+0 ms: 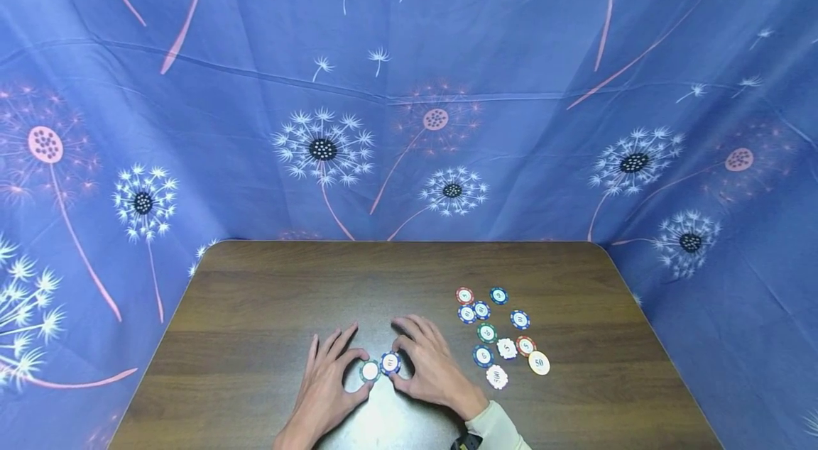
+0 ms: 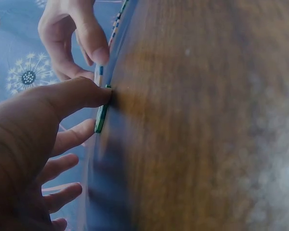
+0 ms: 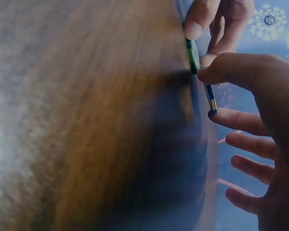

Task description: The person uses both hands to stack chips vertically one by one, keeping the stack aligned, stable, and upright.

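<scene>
- While my left hand (image 1: 327, 387) pinches a green-edged chip (image 1: 369, 370) across its rim between thumb and forefinger, its other fingers stand apart, uncurled.
- Facing it, my right hand (image 1: 433, 368) pinches a blue-edged chip (image 1: 390, 363) marked 10 the same way, thumb and forefinger parted by the chip's breadth, the remaining fingers extended.
- Both pinched chips sit side by side between my hands, low over the near middle of a wood-grain table (image 1: 268, 322); I cannot tell whether their rims touch.
- Glare washes out the green-edged chip's face.
- Well to the right of my hands lies a loose scatter of chips, among them a red one (image 1: 464, 295), a green one (image 1: 486, 333), a white one (image 1: 507, 348) and a pale yellow one (image 1: 539, 363) marked 50.
- A pale sleeve (image 1: 497, 425) and a dark wristband (image 1: 467, 441) show at my right wrist.
- Behind the table hangs a blue cloth (image 1: 530, 173) printed with dandelions.
</scene>
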`<state>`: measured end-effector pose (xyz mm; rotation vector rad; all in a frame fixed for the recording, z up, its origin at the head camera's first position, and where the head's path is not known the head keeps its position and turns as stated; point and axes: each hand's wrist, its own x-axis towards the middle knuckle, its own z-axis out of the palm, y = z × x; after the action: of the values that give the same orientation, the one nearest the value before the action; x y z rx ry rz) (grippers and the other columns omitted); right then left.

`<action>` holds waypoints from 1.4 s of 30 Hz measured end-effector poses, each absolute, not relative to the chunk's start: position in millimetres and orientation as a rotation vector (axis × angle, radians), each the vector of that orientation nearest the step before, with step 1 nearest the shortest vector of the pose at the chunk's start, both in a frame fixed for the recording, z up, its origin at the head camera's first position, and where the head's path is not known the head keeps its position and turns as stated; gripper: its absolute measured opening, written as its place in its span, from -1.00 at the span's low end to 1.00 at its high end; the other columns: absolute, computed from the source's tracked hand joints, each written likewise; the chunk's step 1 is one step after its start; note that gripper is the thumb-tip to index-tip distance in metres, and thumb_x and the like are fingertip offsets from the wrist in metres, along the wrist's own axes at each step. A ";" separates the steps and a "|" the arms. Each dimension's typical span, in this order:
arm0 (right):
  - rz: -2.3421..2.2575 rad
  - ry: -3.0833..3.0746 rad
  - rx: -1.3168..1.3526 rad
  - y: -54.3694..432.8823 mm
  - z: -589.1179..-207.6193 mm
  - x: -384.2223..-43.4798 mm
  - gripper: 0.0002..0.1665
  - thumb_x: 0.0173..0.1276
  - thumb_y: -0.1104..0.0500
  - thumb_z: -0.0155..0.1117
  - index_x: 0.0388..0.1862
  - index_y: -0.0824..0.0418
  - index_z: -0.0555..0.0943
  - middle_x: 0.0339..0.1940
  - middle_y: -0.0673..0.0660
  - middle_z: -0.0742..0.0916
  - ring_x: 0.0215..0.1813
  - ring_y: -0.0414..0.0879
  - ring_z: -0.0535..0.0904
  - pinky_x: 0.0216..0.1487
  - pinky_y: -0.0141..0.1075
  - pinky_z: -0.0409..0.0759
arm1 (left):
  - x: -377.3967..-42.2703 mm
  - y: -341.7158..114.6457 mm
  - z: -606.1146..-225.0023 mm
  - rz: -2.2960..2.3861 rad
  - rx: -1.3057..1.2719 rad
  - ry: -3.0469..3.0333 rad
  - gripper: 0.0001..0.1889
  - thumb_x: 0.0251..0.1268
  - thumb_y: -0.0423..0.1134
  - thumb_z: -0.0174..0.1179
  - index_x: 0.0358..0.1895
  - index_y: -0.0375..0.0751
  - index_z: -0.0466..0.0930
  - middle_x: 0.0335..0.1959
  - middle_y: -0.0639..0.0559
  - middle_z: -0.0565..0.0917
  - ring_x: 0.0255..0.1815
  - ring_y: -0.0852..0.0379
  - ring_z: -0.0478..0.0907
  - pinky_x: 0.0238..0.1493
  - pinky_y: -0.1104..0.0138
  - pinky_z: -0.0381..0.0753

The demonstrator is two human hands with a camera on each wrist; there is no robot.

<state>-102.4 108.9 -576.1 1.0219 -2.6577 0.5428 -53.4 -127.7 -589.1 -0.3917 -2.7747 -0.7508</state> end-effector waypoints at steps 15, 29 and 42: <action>0.588 -2.720 1.061 99.7 -575.9 -97.9 -0.57 0.20 -0.15 0.62 -0.04 0.00 0.76 0.47 0.15 0.60 0.52 0.15 0.45 0.53 0.17 0.43 | -53.1 -127.4 -588.9 -0.742 -0.378 -2.790 -0.60 -0.09 0.01 0.64 -0.13 0.13 0.74 0.54 -0.09 0.52 0.49 -0.34 0.44 0.57 -0.42 0.09; 0.568 -2.720 1.101 103.0 -573.6 -102.1 -0.66 0.20 -0.04 0.62 -0.07 -0.01 0.78 0.42 0.14 0.63 0.49 0.09 0.47 0.55 0.08 0.43 | -52.6 -127.9 -590.4 -0.764 -0.370 -2.779 -0.61 -0.09 0.02 0.65 -0.14 0.16 0.73 0.53 -0.08 0.53 0.48 -0.33 0.45 0.58 -0.41 0.08; 0.572 -2.740 1.118 96.2 -571.9 -99.0 -0.70 0.26 -0.05 0.59 -0.08 -0.01 0.78 0.44 0.13 0.62 0.52 0.06 0.45 0.57 0.05 0.42 | -54.2 -128.3 -589.5 -0.776 -0.390 -2.766 -0.58 -0.12 0.01 0.65 -0.12 0.13 0.75 0.51 -0.10 0.56 0.48 -0.35 0.46 0.56 -0.42 0.09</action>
<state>-99.0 96.2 -571.9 1.1183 -2.7399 0.5724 -54.2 -128.3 -589.5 -0.3898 -2.7656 -0.7761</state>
